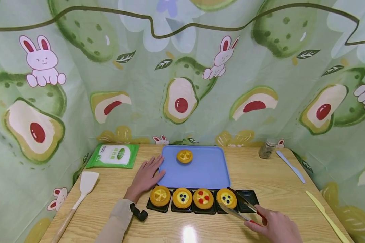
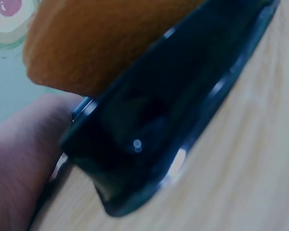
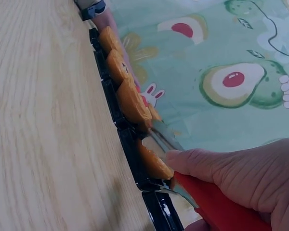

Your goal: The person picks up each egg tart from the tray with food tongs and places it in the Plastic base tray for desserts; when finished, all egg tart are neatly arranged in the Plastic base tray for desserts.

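Observation:
My right hand (image 1: 281, 225) grips red-handled metal tongs (image 1: 241, 214), also seen in the right wrist view with their red handle (image 3: 221, 202) under my thumb. The tong arms straddle a blueberry-topped tart (image 1: 226, 198), which sits in a black tray in the row. To its left stand a tart with red toppings (image 1: 203, 198), another blueberry tart (image 1: 182, 198) and a tart with yellow slices (image 1: 160, 196). My left hand (image 1: 148, 175) rests with straight fingers on the left edge of the blue tray (image 1: 197, 168). One yellow-slice tart (image 1: 184, 156) lies on that tray.
An unfilled black tray (image 1: 248, 199) ends the row at right. Farther right are a spice jar (image 1: 267, 149), a blue knife (image 1: 290, 166) and a yellow knife (image 1: 326, 216). At left lie a green-white packet (image 1: 113, 156) and a white spatula (image 1: 86, 189).

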### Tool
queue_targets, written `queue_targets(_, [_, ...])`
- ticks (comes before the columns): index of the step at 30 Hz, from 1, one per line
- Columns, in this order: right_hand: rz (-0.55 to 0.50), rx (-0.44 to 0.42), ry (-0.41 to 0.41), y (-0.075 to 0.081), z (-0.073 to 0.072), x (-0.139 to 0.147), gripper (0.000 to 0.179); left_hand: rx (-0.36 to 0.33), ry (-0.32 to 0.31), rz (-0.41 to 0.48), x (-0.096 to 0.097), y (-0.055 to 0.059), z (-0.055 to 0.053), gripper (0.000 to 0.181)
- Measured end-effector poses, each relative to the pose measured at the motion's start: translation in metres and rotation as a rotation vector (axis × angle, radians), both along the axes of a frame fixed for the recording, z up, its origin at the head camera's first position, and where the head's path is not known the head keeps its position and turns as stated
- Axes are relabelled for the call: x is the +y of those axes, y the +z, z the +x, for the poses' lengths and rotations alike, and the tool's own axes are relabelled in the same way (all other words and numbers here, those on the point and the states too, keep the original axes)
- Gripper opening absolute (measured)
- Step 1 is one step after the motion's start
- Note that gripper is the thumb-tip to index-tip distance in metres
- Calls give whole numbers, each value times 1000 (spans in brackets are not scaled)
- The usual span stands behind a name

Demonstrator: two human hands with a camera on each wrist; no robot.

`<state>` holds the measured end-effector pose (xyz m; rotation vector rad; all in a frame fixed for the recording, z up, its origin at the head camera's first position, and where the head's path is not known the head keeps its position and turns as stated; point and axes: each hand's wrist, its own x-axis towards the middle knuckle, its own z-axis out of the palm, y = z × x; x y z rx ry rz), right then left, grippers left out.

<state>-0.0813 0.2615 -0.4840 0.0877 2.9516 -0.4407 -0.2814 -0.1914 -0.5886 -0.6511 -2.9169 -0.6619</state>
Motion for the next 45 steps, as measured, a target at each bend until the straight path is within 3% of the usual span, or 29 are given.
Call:
queue_targets(9, [-48,50,8,8,0,2,54,2,-1,3,0,-1,0,70])
queue_targets(20, [-129,57,-24,18,-23,-8,64,-5,3,8,-1,-3,2,70])
queue_targets(29, [-220,123,97,24,-53,-23,61,9,0,6,0,-5,-1,71])
queue_targets(35, [-300,189,226,24,-78,-35,47,16,-6,-4,1,-3,-2,71])
queue_targets(42, [-325,217,309,20,-103,-46,42,18,-9,-11,-1,1,-1,70])
queue_targets(45, [-290,237,331,16,-111,-51,44,28,-4,-7,-1,0,0,70])
